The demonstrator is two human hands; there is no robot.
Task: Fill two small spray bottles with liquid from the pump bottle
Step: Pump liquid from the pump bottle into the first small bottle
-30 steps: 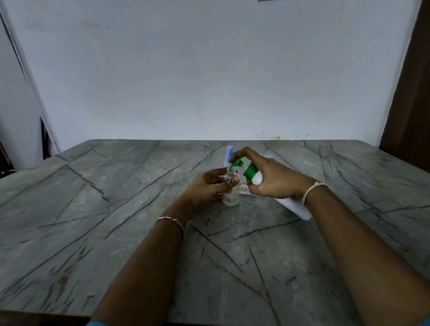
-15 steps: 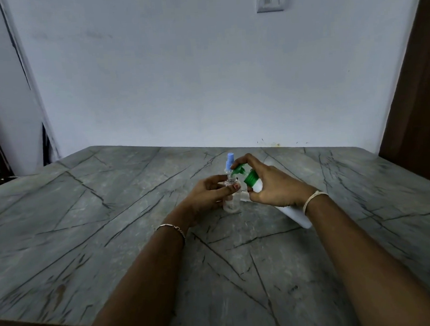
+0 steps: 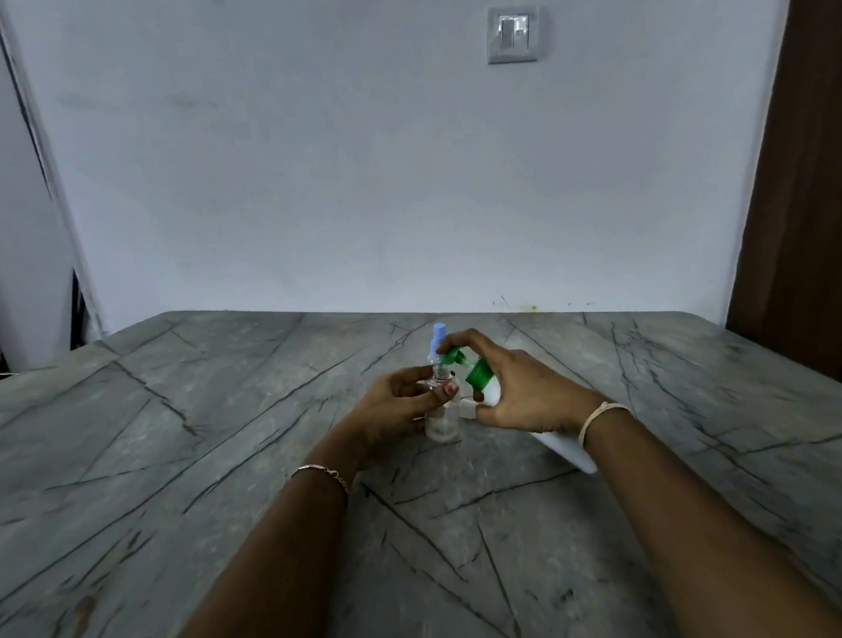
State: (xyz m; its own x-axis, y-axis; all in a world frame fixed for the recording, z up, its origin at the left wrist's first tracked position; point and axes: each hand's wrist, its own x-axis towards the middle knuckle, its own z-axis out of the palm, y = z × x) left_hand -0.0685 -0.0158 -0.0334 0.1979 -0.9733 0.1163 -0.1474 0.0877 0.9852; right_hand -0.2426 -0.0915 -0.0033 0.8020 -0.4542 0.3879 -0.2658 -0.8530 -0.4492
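Marbled tabletop [image 3: 219, 429], toward its far edge: nothing is shifting. The left hand [image 3: 400, 409] is still gripping the clear bottle [image 3: 443, 428] upright, and the right hand [image 3: 527, 396] is clasping the tilted pump bottle [image 3: 479, 375], nozzle [image 3: 453, 357] at its mouth. Filling is likely continuing.

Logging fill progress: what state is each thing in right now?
Clear spray bottle, upright on table, top off, gripped by left hand.
Pump bottle, tilted, green nozzle at that bottle's mouth, held by right hand.
Blue spray top, upright behind them.
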